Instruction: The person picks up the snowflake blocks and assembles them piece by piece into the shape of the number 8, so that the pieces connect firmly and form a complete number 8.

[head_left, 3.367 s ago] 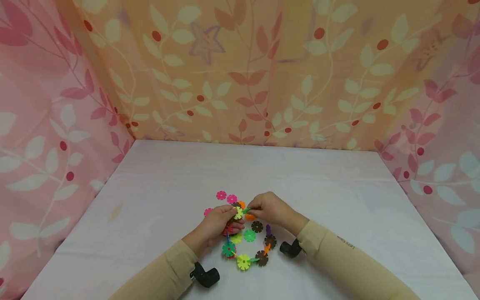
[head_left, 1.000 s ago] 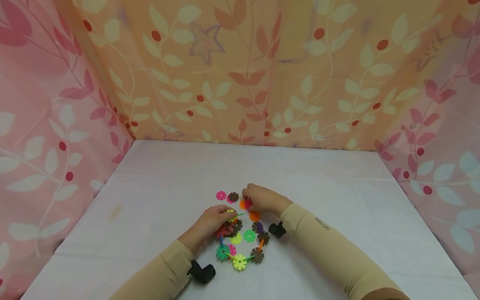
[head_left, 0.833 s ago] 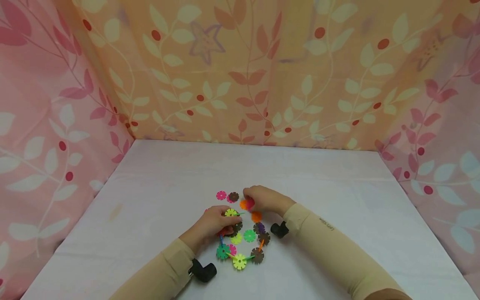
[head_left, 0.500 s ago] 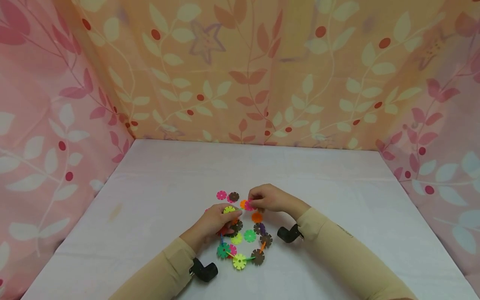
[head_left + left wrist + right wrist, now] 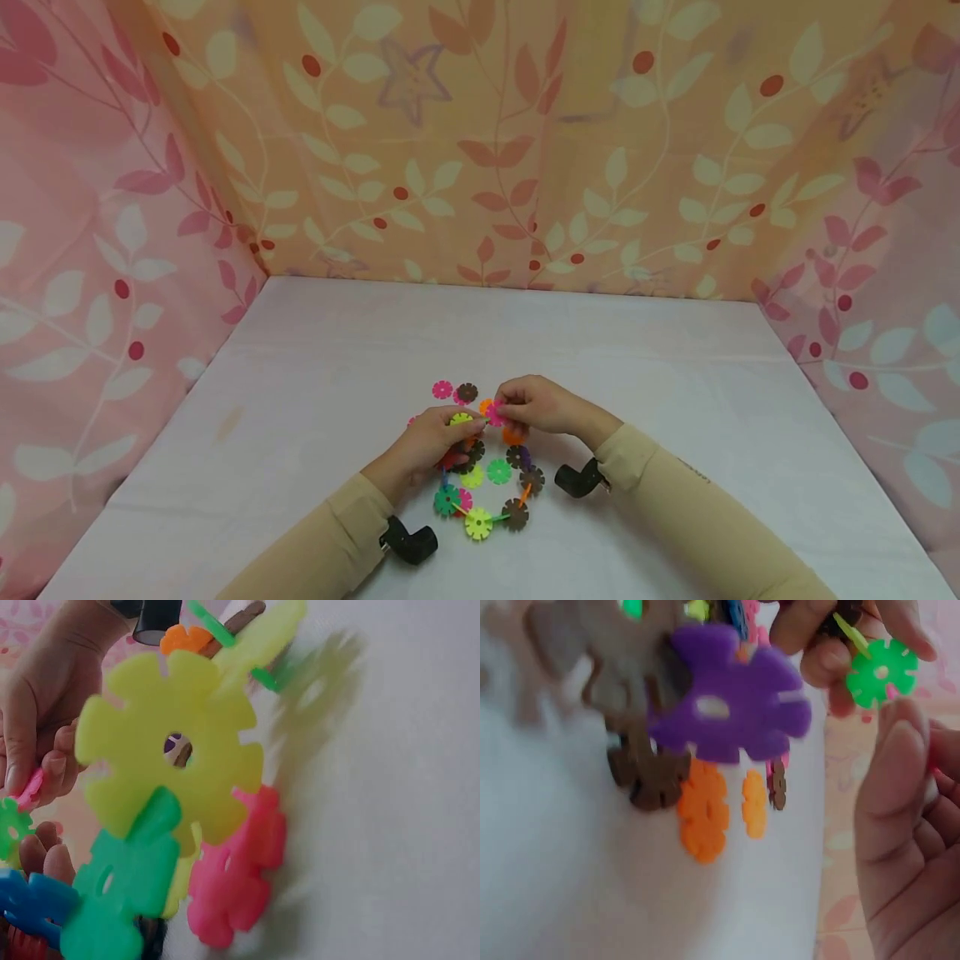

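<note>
Pink disc (image 5: 494,413) pinched in the right hand (image 5: 542,406), at the far side of the chain (image 5: 478,525): I'd square its slot with the green disc (image 5: 898,667) jutting from the yellow disc (image 5: 461,418) the left hand (image 5: 435,440) grips, then press straight in, leaving slack nearside.

On the white worktop (image 5: 637,358), we see a green plastic flower (image 5: 498,472) right of a yellow plastic flower (image 5: 472,477); a many-coloured plastic flower chain (image 5: 478,524) bends around them.
</note>
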Demonstrator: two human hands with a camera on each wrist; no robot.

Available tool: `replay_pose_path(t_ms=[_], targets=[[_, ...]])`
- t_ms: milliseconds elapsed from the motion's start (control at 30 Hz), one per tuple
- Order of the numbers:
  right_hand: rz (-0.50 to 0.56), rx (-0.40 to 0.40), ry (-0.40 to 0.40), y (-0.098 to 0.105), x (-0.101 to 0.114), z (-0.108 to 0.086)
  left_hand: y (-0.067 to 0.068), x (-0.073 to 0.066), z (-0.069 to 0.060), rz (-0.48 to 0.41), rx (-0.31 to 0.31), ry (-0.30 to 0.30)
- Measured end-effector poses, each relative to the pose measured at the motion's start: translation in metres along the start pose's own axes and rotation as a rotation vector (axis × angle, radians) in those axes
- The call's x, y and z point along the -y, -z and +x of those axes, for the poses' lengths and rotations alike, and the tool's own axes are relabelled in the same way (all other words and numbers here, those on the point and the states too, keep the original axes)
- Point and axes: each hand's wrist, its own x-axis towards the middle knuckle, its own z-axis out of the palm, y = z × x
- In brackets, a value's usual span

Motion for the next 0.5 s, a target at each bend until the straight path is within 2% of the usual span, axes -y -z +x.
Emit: replay_pose_path(t_ms=[100, 267, 367, 500], targets=[[0.058, -0.023, 0.008, -0.003, -0.002, -0.001, -0.002, -0.001, -0.001, -0.032, -0.003, -0.009], [0.126, -0.106, 0.006, -0.009, -0.002, -0.001, -0.006, -0.004, -0.004, -0.098, -0.031, -0.009], [0.138, -0.143, 0.004, -0.011, -0.001, 0.000, -0.009, -0.005, -0.005, -0.146, -0.054, -0.016], [0.116, -0.132, -0.010, -0.013, 0.000, 0.000, -0.012, -0.002, -0.004, -0.194, -0.067, -0.004]])
